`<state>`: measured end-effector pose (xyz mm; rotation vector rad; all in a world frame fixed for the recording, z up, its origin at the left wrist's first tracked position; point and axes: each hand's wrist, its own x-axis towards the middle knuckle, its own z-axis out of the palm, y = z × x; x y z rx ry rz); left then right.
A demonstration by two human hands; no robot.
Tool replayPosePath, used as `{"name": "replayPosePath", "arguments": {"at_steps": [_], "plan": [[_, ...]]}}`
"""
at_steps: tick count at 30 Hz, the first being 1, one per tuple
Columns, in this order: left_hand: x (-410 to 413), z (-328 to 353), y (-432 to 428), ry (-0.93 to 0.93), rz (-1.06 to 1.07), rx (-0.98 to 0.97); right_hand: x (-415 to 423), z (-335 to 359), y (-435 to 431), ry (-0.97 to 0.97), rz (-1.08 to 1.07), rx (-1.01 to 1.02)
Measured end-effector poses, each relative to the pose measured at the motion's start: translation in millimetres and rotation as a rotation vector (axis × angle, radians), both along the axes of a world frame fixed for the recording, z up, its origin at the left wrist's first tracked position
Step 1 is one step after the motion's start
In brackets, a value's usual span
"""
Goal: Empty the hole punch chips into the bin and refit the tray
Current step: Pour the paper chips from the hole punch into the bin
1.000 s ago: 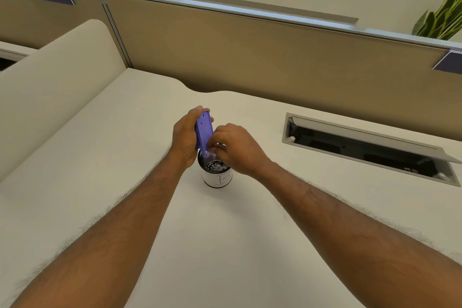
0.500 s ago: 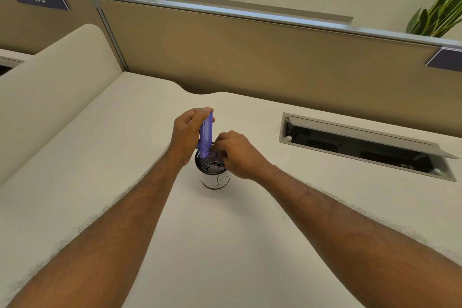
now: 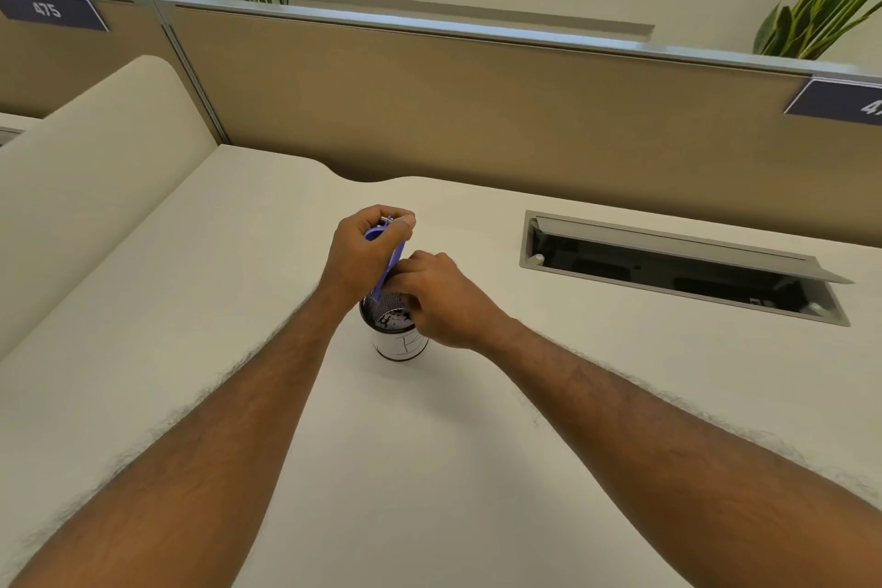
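A small purple hole punch [image 3: 389, 260] stands on end over a little round mesh bin [image 3: 398, 334] in the middle of the desk. My left hand [image 3: 365, 253] grips the punch's upper end, with a metal part showing at my fingertips. My right hand [image 3: 436, 296] is closed around the punch's lower end at the bin's rim, and its fingers hide the tray there. White paper chips lie inside the bin, whose outside carries a white label.
The cream desk [image 3: 429, 468] runs back to a tan partition [image 3: 477, 110]. An open cable hatch [image 3: 677, 267] with a raised lid sits to the right. A curved side panel [image 3: 86, 167] rises on the left. Plants stand behind the partition.
The punch has turned from showing its flat face to standing edge-on and more upright over the bin. My left hand has shifted up to its top end; my right hand stays at the bin's rim.
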<state>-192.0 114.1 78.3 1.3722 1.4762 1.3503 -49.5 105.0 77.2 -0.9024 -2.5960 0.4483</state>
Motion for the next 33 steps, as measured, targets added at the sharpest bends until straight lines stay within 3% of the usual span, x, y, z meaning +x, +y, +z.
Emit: {"name": "replayPosePath", "arguments": {"at_steps": [7,20,26,33], "plan": [[-4.0,-1.6,0.3,-0.100,-0.023,0.013,6.2,-3.8,2.6,-0.016,-0.112,0.000],[-5.0,-4.3,1.2,-0.182,-0.065,0.051,5.9,-4.3,-1.3,-0.030,-0.090,-0.015],[-2.9,-6.4,1.6,-0.001,-0.096,0.066,10.1,-3.3,0.8,0.096,-0.221,-0.026],[5.7,-11.6,-1.6,0.345,-0.223,0.161,8.0,-10.8,-1.4,0.021,-0.203,-0.095]]}}
